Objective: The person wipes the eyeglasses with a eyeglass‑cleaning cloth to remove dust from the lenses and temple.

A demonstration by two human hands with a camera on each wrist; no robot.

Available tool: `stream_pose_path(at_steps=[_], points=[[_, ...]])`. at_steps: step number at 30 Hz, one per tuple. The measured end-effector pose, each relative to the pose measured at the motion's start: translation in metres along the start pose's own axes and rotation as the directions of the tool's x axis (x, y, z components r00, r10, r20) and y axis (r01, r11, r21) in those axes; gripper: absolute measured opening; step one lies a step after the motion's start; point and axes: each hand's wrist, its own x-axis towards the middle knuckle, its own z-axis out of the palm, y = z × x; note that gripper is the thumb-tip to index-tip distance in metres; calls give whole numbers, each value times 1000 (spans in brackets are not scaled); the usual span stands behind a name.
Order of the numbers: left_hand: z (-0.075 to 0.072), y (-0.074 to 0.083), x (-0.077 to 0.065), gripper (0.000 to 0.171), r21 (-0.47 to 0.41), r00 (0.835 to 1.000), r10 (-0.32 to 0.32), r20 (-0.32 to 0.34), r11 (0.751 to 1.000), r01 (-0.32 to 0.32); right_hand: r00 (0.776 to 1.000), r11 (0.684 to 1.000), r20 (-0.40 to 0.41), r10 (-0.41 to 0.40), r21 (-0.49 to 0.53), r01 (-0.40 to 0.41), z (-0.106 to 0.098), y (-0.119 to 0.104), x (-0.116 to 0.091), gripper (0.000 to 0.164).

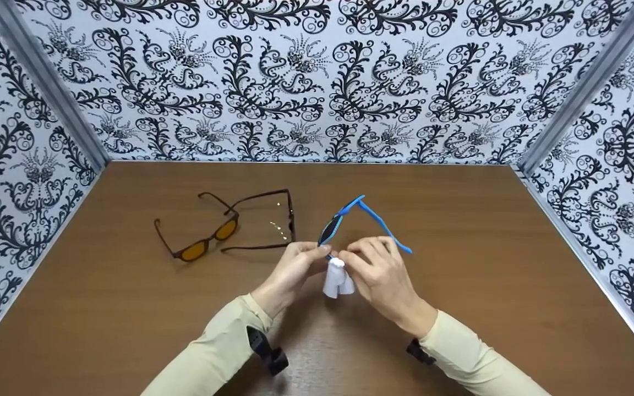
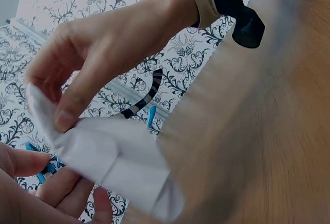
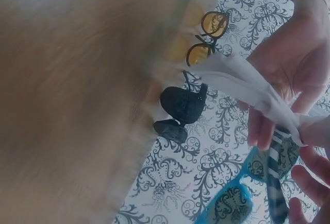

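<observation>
My left hand (image 1: pixel 295 269) pinches blue-framed sunglasses (image 1: pixel 328 230) at their near end, thumb on top. One blue temple arm of theirs points out to the right, past my right hand (image 1: pixel 380 269). That right hand pinches a white cloth (image 1: pixel 338 283) between thumb and fingers at the near end of the sunglasses, and the cloth's loose part hangs down. In the right wrist view, the cloth (image 3: pixel 247 82) lies against a dark striped temple arm (image 3: pixel 276 183), between the two hands. The dark lenses (image 3: pixel 227 208) sit in the blue frame beneath.
On the wooden table (image 1: pixel 460 220), left of the hands, lie glasses with orange lenses (image 1: pixel 193 251), temple arms unfolded. Dark-framed glasses (image 1: pixel 290 212) stand beside them, close to my left hand. Patterned walls (image 1: pixel 306 82) enclose the table at the back and sides.
</observation>
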Motion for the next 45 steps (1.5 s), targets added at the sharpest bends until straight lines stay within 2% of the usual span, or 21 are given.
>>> stream_pose_path(at_steps=[4, 9, 13, 20, 24, 29, 35, 37, 38, 39, 40, 41, 42, 43, 45], points=[[-3, 5, -2, 16, 31, 1000, -5, 4, 1000, 5, 1000, 1000, 27, -16, -4, 16, -7, 2, -6, 8], [-9, 11, -4, 16, 72, 999, -45, -16, 996, 46, 997, 1000, 81, -19, 3, 19, -15, 8, -17, 9], [-13, 15, -5, 15, 80, 997, -62, -48, 995, 66, 996, 1000, 87, 4, 6, -4, -22, 15, -30, 10], [-21, 19, -6, 19, 53, 996, -75, -51, 996, 77, 996, 998, 72, 58, 1, -58, -34, 26, -41, 9], [-24, 20, -5, 16, 42, 995, -66, -68, 997, 69, 995, 997, 62, 77, -20, -76, -40, 33, -42, 10], [-28, 23, -4, 13, 62, 995, -55, -86, 996, 60, 986, 987, 58, 158, -35, -156, -51, 41, -42, 18], [-32, 28, 5, 11, 137, 996, 14, -83, 991, -2, 977, 979, 71, 201, -33, -199, -57, 46, -43, 23], [-33, 32, 10, 10, 197, 994, 50, -94, 980, -30, 977, 979, 73, 202, -32, -200, -58, 47, -44, 24], [-33, 35, 12, 10, 245, 992, 76, -99, 968, -50, 977, 979, 73, 202, -31, -200, -58, 48, -44, 24], [-34, 37, 15, 9, 318, 988, 113, -104, 945, -75, 976, 979, 73, 203, -30, -201, -58, 48, -44, 24], [-34, 39, 18, 8, 407, 982, 160, -102, 907, -106, 976, 979, 75, 204, -30, -202, -58, 48, -45, 24], [-34, 42, 21, 7, 506, 971, 218, -93, 851, -143, 976, 979, 77, 205, -30, -203, -58, 48, -45, 24], [-34, 44, 23, 6, 607, 956, 285, -73, 773, -184, 975, 978, 79, 207, -28, -206, -58, 48, -45, 24], [-34, 45, 26, 5, 697, 936, 348, -46, 683, -219, 975, 978, 80, 209, -28, -208, -59, 48, -46, 25], [-33, 47, 30, 4, 830, 890, 455, 26, 487, -273, 974, 978, 84, 210, -30, -208, -59, 47, -46, 25]])
